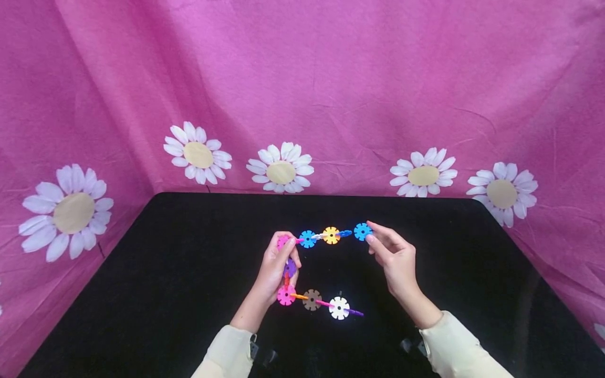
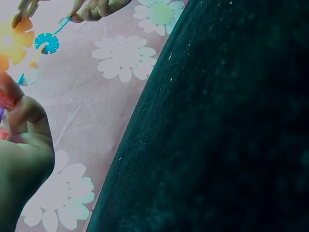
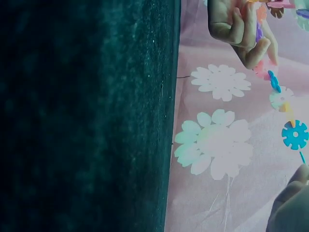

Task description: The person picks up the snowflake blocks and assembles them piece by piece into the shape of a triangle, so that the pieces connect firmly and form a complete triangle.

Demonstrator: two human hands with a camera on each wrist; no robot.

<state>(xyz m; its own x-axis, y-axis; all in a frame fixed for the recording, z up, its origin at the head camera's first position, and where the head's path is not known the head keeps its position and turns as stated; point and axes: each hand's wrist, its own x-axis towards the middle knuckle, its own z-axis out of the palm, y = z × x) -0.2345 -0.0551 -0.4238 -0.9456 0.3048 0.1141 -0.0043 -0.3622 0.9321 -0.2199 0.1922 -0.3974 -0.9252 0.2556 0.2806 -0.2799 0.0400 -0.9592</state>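
A chain of slotted plastic snowflake discs hangs above the table in a sideways U. My left hand (image 1: 279,262) grips it at the bend, thumb over a pink disc (image 1: 282,242). The upper run holds a light blue disc (image 1: 308,239), a yellow disc (image 1: 331,235) and an edge-on dark blue disc (image 1: 346,233). Below the left hand come a purple disc (image 1: 290,268), a brown disc (image 1: 312,300) and a white disc (image 1: 339,307). My right hand (image 1: 399,260) pinches a blue snowflake disc (image 1: 363,231) just right of the upper end; whether they join I cannot tell.
The black table (image 1: 212,226) spreads beneath both hands. Behind and beside it hangs a pink cloth (image 1: 331,79) printed with large white daisies. Small dark devices (image 1: 254,346) sit at the sleeve cuffs.
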